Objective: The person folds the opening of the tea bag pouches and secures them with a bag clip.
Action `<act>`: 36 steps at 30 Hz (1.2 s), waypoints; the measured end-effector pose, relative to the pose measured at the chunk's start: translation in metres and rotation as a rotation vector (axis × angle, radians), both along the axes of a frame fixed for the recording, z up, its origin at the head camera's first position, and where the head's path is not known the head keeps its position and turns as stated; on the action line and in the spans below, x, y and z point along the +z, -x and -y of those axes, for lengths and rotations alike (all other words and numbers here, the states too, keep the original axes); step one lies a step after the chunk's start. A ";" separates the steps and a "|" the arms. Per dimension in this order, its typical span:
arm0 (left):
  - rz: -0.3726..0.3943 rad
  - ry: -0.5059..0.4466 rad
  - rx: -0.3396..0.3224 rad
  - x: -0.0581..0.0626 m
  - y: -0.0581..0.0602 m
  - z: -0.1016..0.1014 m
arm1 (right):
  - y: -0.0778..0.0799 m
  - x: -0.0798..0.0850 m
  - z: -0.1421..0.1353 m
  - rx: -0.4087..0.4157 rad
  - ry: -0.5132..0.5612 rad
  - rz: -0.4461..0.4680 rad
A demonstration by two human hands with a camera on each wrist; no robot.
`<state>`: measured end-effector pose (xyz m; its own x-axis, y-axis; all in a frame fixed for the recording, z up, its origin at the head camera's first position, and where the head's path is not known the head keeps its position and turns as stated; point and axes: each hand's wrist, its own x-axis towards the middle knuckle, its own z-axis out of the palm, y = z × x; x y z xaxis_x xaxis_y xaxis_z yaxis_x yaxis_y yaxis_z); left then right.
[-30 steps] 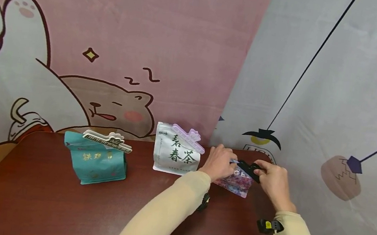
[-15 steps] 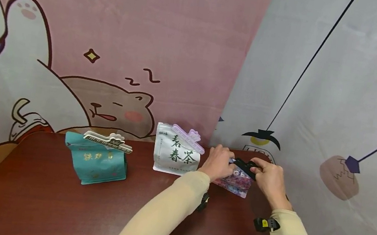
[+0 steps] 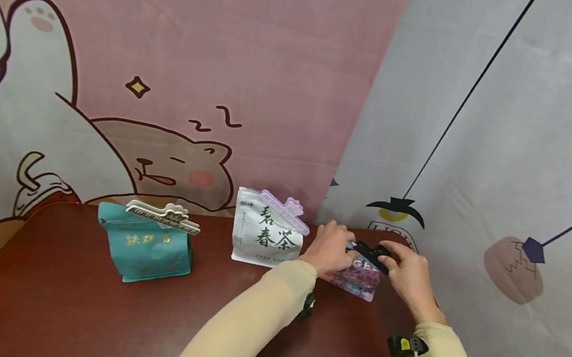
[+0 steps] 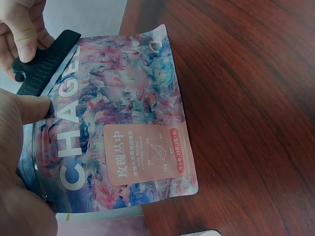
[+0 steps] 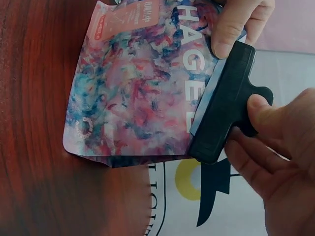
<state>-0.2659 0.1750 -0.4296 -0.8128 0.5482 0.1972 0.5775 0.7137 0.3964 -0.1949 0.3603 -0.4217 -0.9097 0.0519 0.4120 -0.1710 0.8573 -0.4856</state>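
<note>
A colourful pink and blue tea bag (image 4: 128, 88) stands near the table's back right corner. My left hand (image 3: 330, 249) pinches its top edge at one end, thumb on the front face. My right hand (image 3: 411, 279) holds a black bag clip (image 5: 224, 105) by its handle, thumb on one side and fingers on the other. The clip's long bar lies slanted across the other end of the bag's top, next to my left fingertips. In the right wrist view a strip of the bag's pale top edge shows along the bar.
Left of my left hand stands a white tea bag (image 3: 260, 242) with a lilac clip (image 3: 286, 210) on its top. Farther left is a teal tea bag (image 3: 149, 251) with a cream clip (image 3: 164, 214). A printed cloth (image 3: 299, 83) hangs behind the brown table (image 3: 133, 328).
My right hand and the black clip have shifted slightly left, toward my left hand. The left hand keeps its hold on the bag, and the other bags stay put.
</note>
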 end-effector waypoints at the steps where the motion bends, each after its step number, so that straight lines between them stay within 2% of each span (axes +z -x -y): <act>1: -0.006 0.004 -0.002 0.000 0.000 0.000 | 0.000 -0.001 0.000 -0.001 0.002 -0.009; 9: -0.024 0.015 -0.002 0.000 0.000 0.000 | 0.000 -0.005 0.005 -0.065 -0.046 -0.090; 18: -0.012 0.016 -0.002 -0.001 0.002 -0.001 | 0.001 -0.008 0.007 -0.050 -0.097 -0.162; 29: 0.006 0.013 -0.008 -0.002 0.002 0.001 | 0.002 -0.008 0.010 -0.020 -0.083 -0.168; 36: -0.068 -0.003 -0.039 -0.001 0.003 0.005 | 0.000 -0.009 0.009 -0.010 -0.045 -0.146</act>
<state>-0.2685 0.1700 -0.4304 -0.7754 0.5787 0.2527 0.6307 0.6887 0.3578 -0.1953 0.3515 -0.4304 -0.8396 0.0387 0.5418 -0.2287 0.8796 -0.4172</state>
